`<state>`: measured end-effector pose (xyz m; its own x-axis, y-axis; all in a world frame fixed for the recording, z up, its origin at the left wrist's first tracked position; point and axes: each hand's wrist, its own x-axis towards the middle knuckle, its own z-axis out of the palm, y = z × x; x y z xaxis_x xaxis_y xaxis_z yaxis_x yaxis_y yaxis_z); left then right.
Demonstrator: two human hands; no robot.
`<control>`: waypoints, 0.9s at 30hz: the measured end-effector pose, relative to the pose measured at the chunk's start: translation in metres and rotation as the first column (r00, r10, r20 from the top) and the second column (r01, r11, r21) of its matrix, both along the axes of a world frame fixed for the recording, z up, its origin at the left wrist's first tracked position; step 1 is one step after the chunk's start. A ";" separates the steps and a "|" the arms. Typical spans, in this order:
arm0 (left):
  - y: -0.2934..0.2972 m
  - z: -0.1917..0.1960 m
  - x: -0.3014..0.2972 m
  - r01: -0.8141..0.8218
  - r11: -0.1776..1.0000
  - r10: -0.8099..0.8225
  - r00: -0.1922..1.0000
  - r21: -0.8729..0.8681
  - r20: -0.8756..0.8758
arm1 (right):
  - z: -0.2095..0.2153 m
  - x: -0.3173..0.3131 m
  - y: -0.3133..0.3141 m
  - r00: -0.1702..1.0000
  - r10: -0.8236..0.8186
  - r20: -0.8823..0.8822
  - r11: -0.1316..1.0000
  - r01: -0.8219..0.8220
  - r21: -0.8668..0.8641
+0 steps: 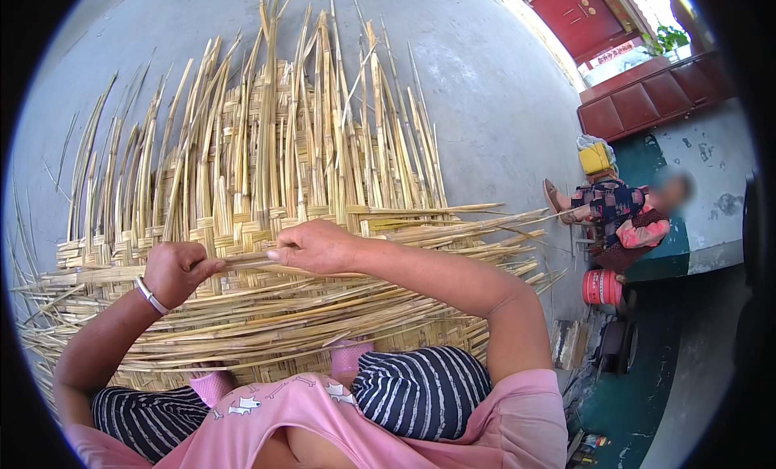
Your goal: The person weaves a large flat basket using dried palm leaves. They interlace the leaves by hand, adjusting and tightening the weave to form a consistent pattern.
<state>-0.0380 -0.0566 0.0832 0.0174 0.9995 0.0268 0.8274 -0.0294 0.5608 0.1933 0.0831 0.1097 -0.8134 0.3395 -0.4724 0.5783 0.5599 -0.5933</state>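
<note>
A large woven reed mat (242, 198) lies spread in front of me, with long loose ends fanning out at its far side. My left hand (179, 273) is closed, gripping a split reed strip (246, 260) that runs crosswise over the weave. A short way to the right, my right hand (315, 248) pinches the same strip between thumb and fingers. Both hands stay low over the mat's woven edge. Nearer to me, a thick band of loose crosswise reeds (267, 328) lies across the mat, in front of my knees. A white bangle (152, 297) circles my left wrist.
Grey concrete floor (493, 105) surrounds the mat. At right, another person (638, 214) sits against a green and white wall. Near that person are a red bucket (602, 287), a yellow box (595, 158) and a dark red bench (659, 97). A red door (578, 16) stands farther back.
</note>
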 end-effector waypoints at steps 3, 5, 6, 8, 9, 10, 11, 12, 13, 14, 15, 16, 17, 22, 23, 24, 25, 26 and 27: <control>0.005 0.010 0.005 0.070 0.994 -0.063 0.995 0.086 -0.074 | -0.006 -0.017 -0.006 0.988 0.082 -0.128 0.995 -0.089 -0.048; -0.002 0.010 -0.006 0.085 0.988 -0.066 0.987 0.129 -0.144 | 0.004 -0.049 -0.018 0.985 0.090 -0.150 0.985 -0.110 -0.131; -0.006 0.015 -0.013 0.044 0.990 -0.027 0.991 0.130 -0.129 | 0.001 -0.061 -0.019 0.979 0.102 -0.177 0.991 -0.116 -0.071; -0.004 0.032 -0.015 0.076 0.930 -0.040 0.993 0.360 -0.107 | 0.001 -0.063 -0.015 0.962 0.024 -0.271 0.997 -0.042 -0.063; -0.005 0.040 -0.020 0.080 0.884 -0.035 0.994 0.460 -0.106 | 0.008 -0.070 -0.013 0.976 -0.047 -0.211 0.992 0.021 -0.124; -0.008 0.042 -0.022 0.081 0.798 -0.008 0.992 0.597 -0.123 | 0.013 -0.071 -0.013 0.974 -0.085 -0.210 0.992 0.064 -0.106; -0.015 0.041 -0.025 0.070 0.812 -0.046 0.997 0.580 -0.056 | 0.013 -0.070 -0.011 0.969 -0.116 -0.219 0.989 0.092 -0.117; -0.027 0.035 -0.025 -0.001 0.875 -0.047 0.995 0.484 0.089 | 0.019 -0.072 -0.013 0.966 -0.141 -0.214 0.983 0.112 -0.143; -0.029 0.027 -0.022 -0.119 0.990 0.071 0.881 0.072 0.468 | 0.019 -0.066 -0.010 0.967 -0.164 -0.194 0.977 0.132 -0.169; -0.032 0.021 -0.022 -0.059 0.932 0.310 0.639 -0.358 0.704 | 0.018 -0.064 -0.011 0.966 -0.191 -0.175 0.968 0.156 -0.196; -0.037 0.019 -0.030 -0.025 0.854 0.481 0.414 -0.519 0.773 | 0.017 -0.067 -0.015 0.967 -0.187 -0.171 0.964 0.148 -0.221; -0.039 0.016 -0.039 0.057 0.763 0.628 0.166 -0.643 0.760 | 0.017 -0.068 -0.017 0.969 -0.185 -0.166 0.961 0.142 -0.238; -0.041 0.007 -0.043 -0.051 0.769 0.638 0.138 -0.637 0.758 | 0.019 -0.068 -0.020 0.970 -0.181 -0.162 0.957 0.135 -0.258; -0.041 0.003 -0.044 -0.256 0.852 0.474 0.006 -0.457 0.880 | 0.023 -0.072 -0.025 0.974 -0.211 -0.077 0.917 0.170 -0.362; -0.039 0.005 -0.043 -0.276 0.866 0.440 0.030 -0.416 0.897 | 0.022 -0.071 -0.023 0.975 -0.213 -0.056 0.917 0.180 -0.357; -0.038 0.006 -0.043 -0.303 0.887 0.403 0.145 -0.348 0.903 | 0.021 -0.070 -0.022 0.976 -0.215 -0.035 0.917 0.189 -0.352; -0.036 0.006 -0.043 -0.317 0.906 0.368 0.260 -0.281 0.893 | 0.019 -0.068 -0.022 0.976 -0.214 -0.041 0.919 0.187 -0.346; -0.035 0.006 -0.042 -0.323 0.922 0.331 0.373 -0.213 0.867 | 0.018 -0.067 -0.023 0.976 -0.212 -0.047 0.922 0.184 -0.341; -0.034 0.007 -0.040 -0.334 0.925 0.318 0.422 -0.180 0.849 | 0.016 -0.066 -0.023 0.976 -0.211 -0.052 0.925 0.182 -0.335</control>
<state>-0.0778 -0.0902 0.0905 -0.3491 0.9247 -0.1521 -0.1142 0.1192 0.9863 0.1277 0.0601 0.1257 -0.7885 0.3357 -0.5154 0.5956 0.2077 -0.7759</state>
